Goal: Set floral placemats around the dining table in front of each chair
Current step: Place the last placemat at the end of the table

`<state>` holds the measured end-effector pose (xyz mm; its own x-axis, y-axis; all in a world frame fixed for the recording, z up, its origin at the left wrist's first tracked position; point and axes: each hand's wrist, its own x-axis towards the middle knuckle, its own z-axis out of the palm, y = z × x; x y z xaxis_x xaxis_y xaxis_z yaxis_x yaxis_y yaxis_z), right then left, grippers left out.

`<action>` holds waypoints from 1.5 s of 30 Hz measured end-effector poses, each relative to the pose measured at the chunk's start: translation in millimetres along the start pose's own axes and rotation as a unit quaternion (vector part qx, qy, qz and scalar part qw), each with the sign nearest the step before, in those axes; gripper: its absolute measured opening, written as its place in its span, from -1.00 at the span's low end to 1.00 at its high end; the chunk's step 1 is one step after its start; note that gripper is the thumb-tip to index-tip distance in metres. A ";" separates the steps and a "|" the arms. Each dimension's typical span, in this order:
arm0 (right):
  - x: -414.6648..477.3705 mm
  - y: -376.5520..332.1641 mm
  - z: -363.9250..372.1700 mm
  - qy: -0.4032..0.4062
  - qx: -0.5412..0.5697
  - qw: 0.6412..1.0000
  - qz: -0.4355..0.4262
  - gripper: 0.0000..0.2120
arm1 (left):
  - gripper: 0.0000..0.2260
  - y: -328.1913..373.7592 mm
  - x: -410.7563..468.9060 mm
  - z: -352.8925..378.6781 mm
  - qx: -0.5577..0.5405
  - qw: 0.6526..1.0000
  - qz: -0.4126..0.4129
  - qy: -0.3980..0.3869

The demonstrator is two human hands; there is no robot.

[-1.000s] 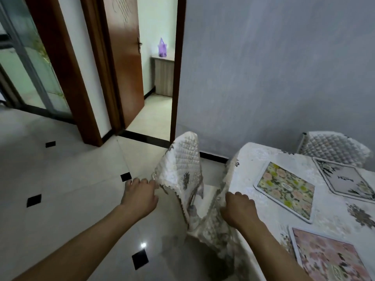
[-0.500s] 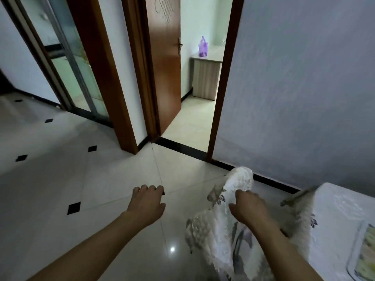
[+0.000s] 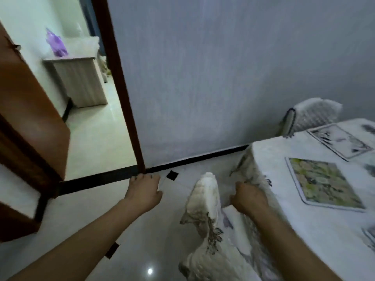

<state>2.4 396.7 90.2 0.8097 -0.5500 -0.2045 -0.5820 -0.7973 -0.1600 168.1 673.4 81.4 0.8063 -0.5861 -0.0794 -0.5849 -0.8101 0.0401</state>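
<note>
A green and yellow floral placemat (image 3: pixel 322 185) lies on the white-clothed dining table (image 3: pixel 284 224) at the right. A grey floral placemat (image 3: pixel 341 141) lies beyond it, in front of a far chair (image 3: pixel 316 114) with a quilted white cover. A third placemat's corner (image 3: pixel 370 236) shows at the right edge. A near chair's covered back (image 3: pixel 205 201) stands beside the table corner. My right hand (image 3: pixel 249 197) is fisted between that chair back and the table, on the hanging tablecloth edge (image 3: pixel 246 171). My left hand (image 3: pixel 144 191) hovers over the floor, left of the chair, holding nothing.
A grey wall (image 3: pixel 223 78) runs behind the table. To the left, a doorway with a dark frame (image 3: pixel 119 88) and a brown door (image 3: pixel 26 110) leads to a room with a wooden cabinet (image 3: pixel 81 82). The floor (image 3: pixel 101 230) is glossy tile.
The view swung right, bringing the table and placemats back in. My right hand left the chair back's top and went to the tablecloth edge. My left hand stays free.
</note>
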 end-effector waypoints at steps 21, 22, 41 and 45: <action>64.2 286.5 36.2 0.063 0.224 0.865 0.445 -0.76 | -0.76 365.6 334.7 37.3 -0.004 0.893 0.444 -0.069; 67.3 293.8 42.3 0.070 0.250 0.852 0.455 -0.76 | -0.76 380.8 346.9 42.7 -0.006 0.890 0.450 -0.070; 173.9 378.7 103.6 0.265 0.529 0.461 0.662 -0.66 | -0.74 622.1 499.5 166.9 -0.162 0.878 0.387 -0.231; 182.6 383.3 108.1 0.249 0.509 0.482 0.668 -0.71 | -0.76 639.6 509.9 166.6 -0.158 0.877 0.368 -0.265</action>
<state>-81.0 17.5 -112.9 -0.5692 -0.5970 -0.5653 -0.1392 0.7477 -0.6493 190.4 -141.2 -99.3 0.0164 -0.9310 -0.3647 -0.8090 -0.2267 0.5423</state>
